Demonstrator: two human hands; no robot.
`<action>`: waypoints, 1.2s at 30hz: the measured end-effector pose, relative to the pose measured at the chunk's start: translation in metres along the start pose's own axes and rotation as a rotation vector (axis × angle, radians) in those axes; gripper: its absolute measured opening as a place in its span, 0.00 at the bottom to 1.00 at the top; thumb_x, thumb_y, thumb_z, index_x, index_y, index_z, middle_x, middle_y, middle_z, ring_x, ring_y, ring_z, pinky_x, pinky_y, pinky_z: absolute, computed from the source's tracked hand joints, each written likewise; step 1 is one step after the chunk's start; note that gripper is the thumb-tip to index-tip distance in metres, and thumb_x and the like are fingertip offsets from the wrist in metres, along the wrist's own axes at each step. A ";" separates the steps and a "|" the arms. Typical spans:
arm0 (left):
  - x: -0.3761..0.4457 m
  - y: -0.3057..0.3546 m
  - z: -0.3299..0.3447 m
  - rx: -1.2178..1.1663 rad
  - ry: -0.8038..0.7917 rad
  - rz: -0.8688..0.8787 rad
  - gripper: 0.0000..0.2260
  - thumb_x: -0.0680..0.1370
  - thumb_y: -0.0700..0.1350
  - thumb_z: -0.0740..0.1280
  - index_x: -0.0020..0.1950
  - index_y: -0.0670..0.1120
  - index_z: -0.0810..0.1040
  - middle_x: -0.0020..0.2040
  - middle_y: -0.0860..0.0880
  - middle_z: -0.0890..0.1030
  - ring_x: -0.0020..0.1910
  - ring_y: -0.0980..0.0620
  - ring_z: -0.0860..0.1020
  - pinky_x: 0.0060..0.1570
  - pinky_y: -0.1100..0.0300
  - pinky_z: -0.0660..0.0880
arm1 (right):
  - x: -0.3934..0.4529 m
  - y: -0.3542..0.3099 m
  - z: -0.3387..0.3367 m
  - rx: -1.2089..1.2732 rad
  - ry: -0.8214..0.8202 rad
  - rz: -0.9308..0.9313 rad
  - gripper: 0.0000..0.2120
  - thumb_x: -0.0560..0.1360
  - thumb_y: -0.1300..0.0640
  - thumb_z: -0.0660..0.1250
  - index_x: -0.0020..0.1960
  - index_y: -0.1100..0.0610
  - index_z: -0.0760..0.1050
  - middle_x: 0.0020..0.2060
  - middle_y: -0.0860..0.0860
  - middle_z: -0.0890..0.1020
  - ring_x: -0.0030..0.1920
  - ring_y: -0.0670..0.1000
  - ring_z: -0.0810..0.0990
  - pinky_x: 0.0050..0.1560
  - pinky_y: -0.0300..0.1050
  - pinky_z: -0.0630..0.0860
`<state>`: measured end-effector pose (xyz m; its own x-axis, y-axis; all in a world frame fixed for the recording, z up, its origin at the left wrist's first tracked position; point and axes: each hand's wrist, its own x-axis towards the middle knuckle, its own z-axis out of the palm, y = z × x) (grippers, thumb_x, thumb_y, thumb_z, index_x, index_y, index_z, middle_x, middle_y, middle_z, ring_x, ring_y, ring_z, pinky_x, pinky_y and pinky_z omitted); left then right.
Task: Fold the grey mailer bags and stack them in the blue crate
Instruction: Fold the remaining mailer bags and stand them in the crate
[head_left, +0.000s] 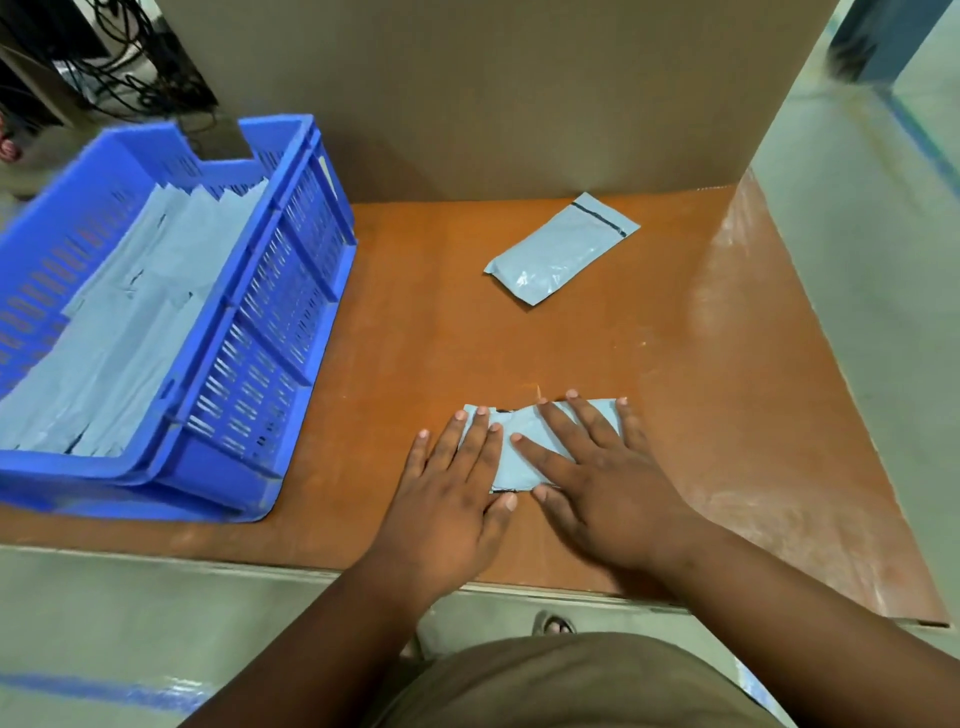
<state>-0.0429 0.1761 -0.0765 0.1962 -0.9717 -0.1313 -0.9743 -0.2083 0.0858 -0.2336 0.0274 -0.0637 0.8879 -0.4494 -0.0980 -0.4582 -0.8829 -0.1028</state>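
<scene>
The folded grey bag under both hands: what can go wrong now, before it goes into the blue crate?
1. Both hands, left hand and right hand, only press flat on the folded bag; once they lift, the slippery plastic may spring open.
2. The blue crate already holds loosely lying bags, so a new one may slide instead of stacking.
3. The second bag lies far back on the table; reaching for it may disturb the fold.
</scene>
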 end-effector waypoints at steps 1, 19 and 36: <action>-0.001 0.002 -0.003 -0.016 0.008 0.002 0.33 0.86 0.63 0.49 0.88 0.53 0.43 0.88 0.51 0.41 0.86 0.49 0.40 0.82 0.37 0.50 | -0.001 0.000 -0.002 0.016 0.011 -0.005 0.30 0.84 0.33 0.50 0.85 0.37 0.55 0.86 0.51 0.53 0.86 0.59 0.47 0.79 0.75 0.44; 0.030 0.043 -0.015 -0.019 -0.099 0.144 0.36 0.84 0.67 0.43 0.85 0.53 0.32 0.84 0.54 0.28 0.83 0.52 0.30 0.83 0.42 0.39 | -0.019 0.033 -0.010 0.159 -0.079 0.063 0.35 0.82 0.35 0.46 0.87 0.44 0.46 0.87 0.51 0.45 0.86 0.53 0.40 0.83 0.64 0.42; 0.076 -0.007 -0.125 -0.163 -0.144 -0.136 0.13 0.72 0.56 0.80 0.51 0.53 0.84 0.51 0.54 0.79 0.54 0.51 0.78 0.51 0.56 0.77 | 0.079 0.040 -0.119 0.097 -0.225 -0.109 0.11 0.79 0.45 0.68 0.60 0.45 0.77 0.53 0.44 0.75 0.55 0.51 0.77 0.49 0.51 0.76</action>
<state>-0.0074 0.0893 0.0367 0.2949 -0.9103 -0.2904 -0.9072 -0.3622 0.2140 -0.1771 -0.0593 0.0425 0.9061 -0.3010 -0.2974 -0.3713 -0.9026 -0.2178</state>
